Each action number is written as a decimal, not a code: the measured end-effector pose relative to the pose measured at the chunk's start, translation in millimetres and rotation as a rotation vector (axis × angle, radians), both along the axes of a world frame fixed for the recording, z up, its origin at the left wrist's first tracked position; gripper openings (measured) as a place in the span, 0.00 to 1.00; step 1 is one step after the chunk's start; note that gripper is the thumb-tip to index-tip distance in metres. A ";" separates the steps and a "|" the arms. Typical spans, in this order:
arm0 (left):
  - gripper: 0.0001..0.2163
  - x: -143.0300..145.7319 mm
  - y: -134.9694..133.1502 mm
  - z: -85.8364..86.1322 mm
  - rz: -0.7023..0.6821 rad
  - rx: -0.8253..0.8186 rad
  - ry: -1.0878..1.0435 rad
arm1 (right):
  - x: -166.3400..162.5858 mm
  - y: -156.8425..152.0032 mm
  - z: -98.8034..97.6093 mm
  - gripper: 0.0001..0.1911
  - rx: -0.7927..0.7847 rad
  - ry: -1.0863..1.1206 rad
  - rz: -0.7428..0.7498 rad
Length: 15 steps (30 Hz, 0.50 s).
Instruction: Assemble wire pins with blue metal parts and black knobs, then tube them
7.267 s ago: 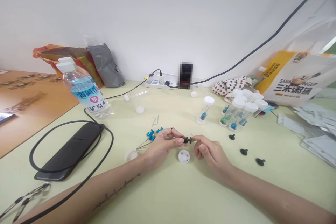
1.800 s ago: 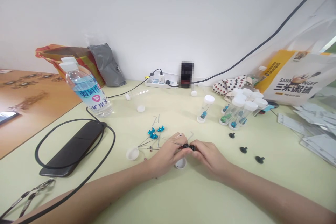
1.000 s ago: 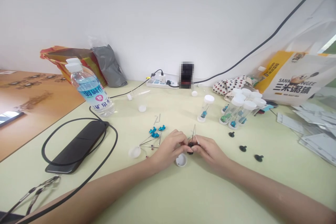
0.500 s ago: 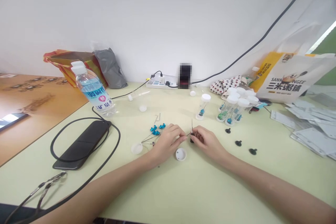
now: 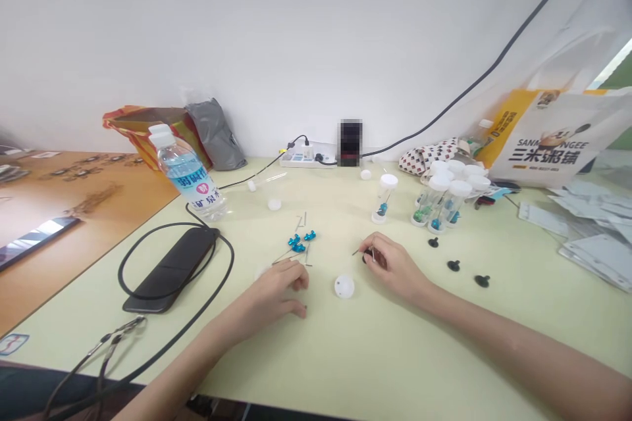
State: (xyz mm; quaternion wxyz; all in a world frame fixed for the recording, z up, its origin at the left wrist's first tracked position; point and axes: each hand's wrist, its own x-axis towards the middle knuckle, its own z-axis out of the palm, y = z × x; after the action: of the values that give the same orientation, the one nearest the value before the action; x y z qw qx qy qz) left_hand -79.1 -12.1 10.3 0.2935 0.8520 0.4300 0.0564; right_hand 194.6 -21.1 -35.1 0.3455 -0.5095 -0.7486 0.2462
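Observation:
My right hand (image 5: 392, 266) is closed around a small black knob-like part (image 5: 368, 255), with thin metal rods (image 5: 372, 248) sticking out between the fingers. My left hand (image 5: 276, 293) hovers low over the table with thumb and fingers apart. A tiny dark piece (image 5: 305, 307) lies by its thumb tip. Between the hands lies a round white cap (image 5: 344, 287) with small dark spots. Beyond my left hand are several blue metal parts (image 5: 297, 243) and a few thin metal pins (image 5: 308, 254). My left fingers partly cover another white cap (image 5: 261, 270).
Black parts (image 5: 453, 266) lie to the right, before several white-capped clear tubes (image 5: 437, 204). One tube (image 5: 383, 200) stands apart. At left are a water bottle (image 5: 192, 177), a black phone-like device (image 5: 172, 266) and a looped cable (image 5: 231, 270). A power strip (image 5: 306, 158) sits by the wall.
My left hand has moved left and toward me, away from my right hand, and its fingers have parted. The right hand still holds the black part. The view has shifted slightly.

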 end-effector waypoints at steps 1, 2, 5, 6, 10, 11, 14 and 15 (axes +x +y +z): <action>0.09 -0.6 -0.8 -4.3 0.009 0.033 0.010 | -0.1 0.3 0.3 0.08 0.000 -0.001 0.000; 0.07 -0.1 -1.1 -7.8 0.001 0.075 0.018 | -0.2 0.5 0.7 0.08 -0.001 -0.002 0.001; 0.06 7.0 1.5 -13.5 -0.075 0.216 0.053 | -0.4 0.5 1.6 0.08 -0.002 0.004 0.006; 0.07 10.7 3.4 -13.9 -0.101 0.257 0.066 | -0.4 0.3 1.6 0.08 -0.002 0.008 0.008; 0.09 26.5 13.9 -11.5 -0.148 0.345 0.111 | -0.3 -0.2 1.0 0.08 0.007 0.022 0.010; 0.09 29.9 16.5 -10.6 -0.149 0.350 0.123 | -0.2 -0.2 0.9 0.08 0.013 0.025 0.011; 0.11 38.0 22.5 -9.3 -0.148 0.360 0.161 | 0.1 -0.1 0.8 0.08 0.020 0.031 0.031; 0.11 40.2 23.8 -9.5 -0.148 0.363 0.168 | 0.3 0.1 0.9 0.09 0.019 0.032 0.040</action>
State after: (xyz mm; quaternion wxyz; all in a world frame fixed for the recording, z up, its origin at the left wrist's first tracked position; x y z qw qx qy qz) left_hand -38.9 11.7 0.8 0.1017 0.9218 0.3720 0.0400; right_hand 194.9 -21.0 -34.3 0.3574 -0.4873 -0.7552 0.2540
